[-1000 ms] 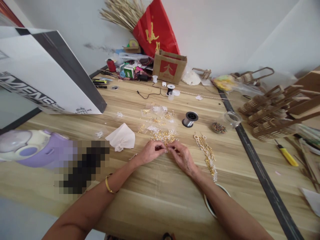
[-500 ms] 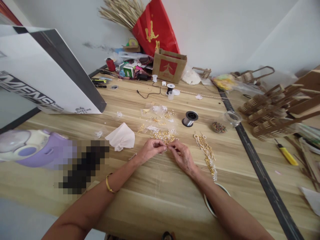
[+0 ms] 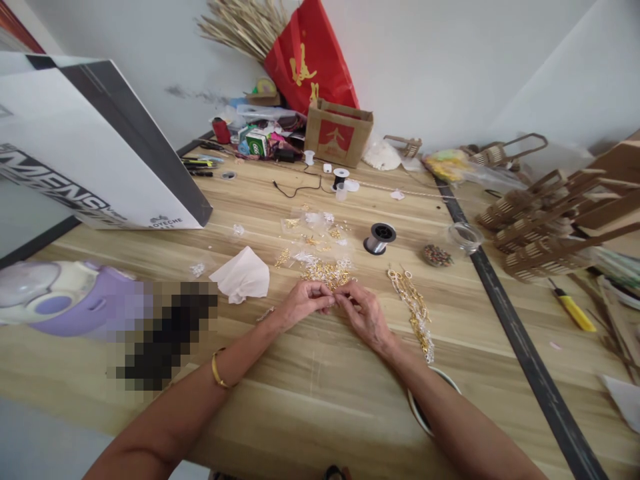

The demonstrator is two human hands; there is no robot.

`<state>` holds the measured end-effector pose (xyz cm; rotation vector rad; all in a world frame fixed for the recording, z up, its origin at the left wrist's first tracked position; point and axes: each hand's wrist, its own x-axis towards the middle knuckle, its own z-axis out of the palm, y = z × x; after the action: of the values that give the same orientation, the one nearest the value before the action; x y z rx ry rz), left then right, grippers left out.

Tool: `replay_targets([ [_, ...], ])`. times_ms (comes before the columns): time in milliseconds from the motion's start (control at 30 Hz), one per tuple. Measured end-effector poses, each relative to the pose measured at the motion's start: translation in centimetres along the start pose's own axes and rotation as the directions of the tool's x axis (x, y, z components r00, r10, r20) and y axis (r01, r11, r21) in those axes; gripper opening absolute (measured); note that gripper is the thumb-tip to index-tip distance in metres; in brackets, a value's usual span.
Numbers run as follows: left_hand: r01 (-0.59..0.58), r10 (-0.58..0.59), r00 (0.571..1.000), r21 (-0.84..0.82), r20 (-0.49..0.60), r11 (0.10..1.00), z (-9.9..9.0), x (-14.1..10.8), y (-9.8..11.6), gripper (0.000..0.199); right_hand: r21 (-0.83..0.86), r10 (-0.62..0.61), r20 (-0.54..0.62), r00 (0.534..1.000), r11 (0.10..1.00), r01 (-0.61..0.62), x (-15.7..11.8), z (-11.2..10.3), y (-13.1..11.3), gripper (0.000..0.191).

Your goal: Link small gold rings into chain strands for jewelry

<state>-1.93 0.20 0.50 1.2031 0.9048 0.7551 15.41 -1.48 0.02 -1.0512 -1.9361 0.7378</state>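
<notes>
My left hand [image 3: 306, 304] and my right hand [image 3: 364, 312] meet fingertip to fingertip above the table, both pinched closed. Whatever sits between the fingers is too small to make out. Just beyond them lies a pile of gold and silver beads [image 3: 327, 272], partly hidden by the fingers. Several gold and silver beaded strands [image 3: 413, 308] lie to the right of my right hand. A spool of clear wire [image 3: 381, 239] stands behind them. Left of my left hand is a crumpled white cloth or tissue [image 3: 243, 275].
A large white box [image 3: 100, 153] and a purple-and-white appliance [image 3: 85, 300] stand at left. Farther back are a paper bag [image 3: 339, 133] and a red bag [image 3: 317, 60]. Jars [image 3: 465, 238], woven baskets [image 3: 530, 220] and a yellow-handled tool [image 3: 575, 310] are at right. A round rim [image 3: 420, 413] shows under my right forearm.
My hands stay pinched together in nearly the same place, with only a slight shift of the fingers. Nothing else has visibly moved.
</notes>
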Motion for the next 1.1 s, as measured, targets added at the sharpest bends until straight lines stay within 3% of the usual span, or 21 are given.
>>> replay_targets([
  [300, -0.044, 0.043, 0.997, -0.014, -0.068, 0.999, -0.6, 0.2, -0.3, 0.025, -0.001, 0.009, 0.024, 1.0, 1.0, -0.009, -0.1, 0.1, 0.9, 0.015],
  [533, -0.057, 0.061, 0.991, 0.035, -0.121, 0.998, -0.8, 0.5, -0.5, 0.019, -0.203, -0.141, 0.046, 0.989, 0.968, 0.148, 0.2, -0.3, 1.2, 0.012],
  [800, -0.141, 0.19, 0.974, 0.327, -0.122, 0.934, -0.5, 0.4, -0.5, 0.014, -0.383, -0.212, 0.099, 0.972, 0.894, 0.233, -0.2, -0.5, 0.9, 0.017],
  [1100, -0.171, 0.272, 0.959, 0.605, -0.079, 0.777, 0.3, 0.0, -0.1, 0.008, -0.366, -0.247, 0.165, 0.955, 0.883, 0.292, -0.2, -0.3, 0.9, 0.021],
])
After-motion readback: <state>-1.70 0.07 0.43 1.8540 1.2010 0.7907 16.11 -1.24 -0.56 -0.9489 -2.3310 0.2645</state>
